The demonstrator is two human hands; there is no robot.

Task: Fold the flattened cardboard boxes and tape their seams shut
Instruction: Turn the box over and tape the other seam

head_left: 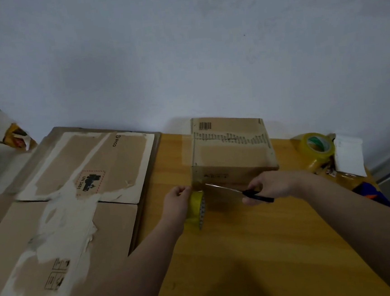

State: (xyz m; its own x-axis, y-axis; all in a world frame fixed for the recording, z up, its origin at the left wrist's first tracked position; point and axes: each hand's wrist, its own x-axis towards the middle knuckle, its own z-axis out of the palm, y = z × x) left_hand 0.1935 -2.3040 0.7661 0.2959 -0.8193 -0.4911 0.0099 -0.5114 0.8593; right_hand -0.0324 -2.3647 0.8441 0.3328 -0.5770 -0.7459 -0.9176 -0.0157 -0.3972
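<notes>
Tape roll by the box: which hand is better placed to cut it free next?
Right, probably. The right hand grips the knife, blade tip at the box near corner, just above the tape roll. The left hand holds that roll, so it is occupied.

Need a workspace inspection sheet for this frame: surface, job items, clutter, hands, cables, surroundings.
Surface: wooden table, bare in the near middle.
Job's things: folded box at the back, tape across its top; flattened boxes stacked at the left, facing torn; yellow tape roll by the folded box's near left corner; black-handled blade pointing toward that corner.
Clutter: second tape roll, white paper and blue and orange item along the right edge.
Hands: left hand grips the yellow tape roll; right hand grips the black-handled blade.
Cables: nothing seen.
Surroundings: plain pale wall behind; blurred objects at the far left, too unclear to name.
</notes>
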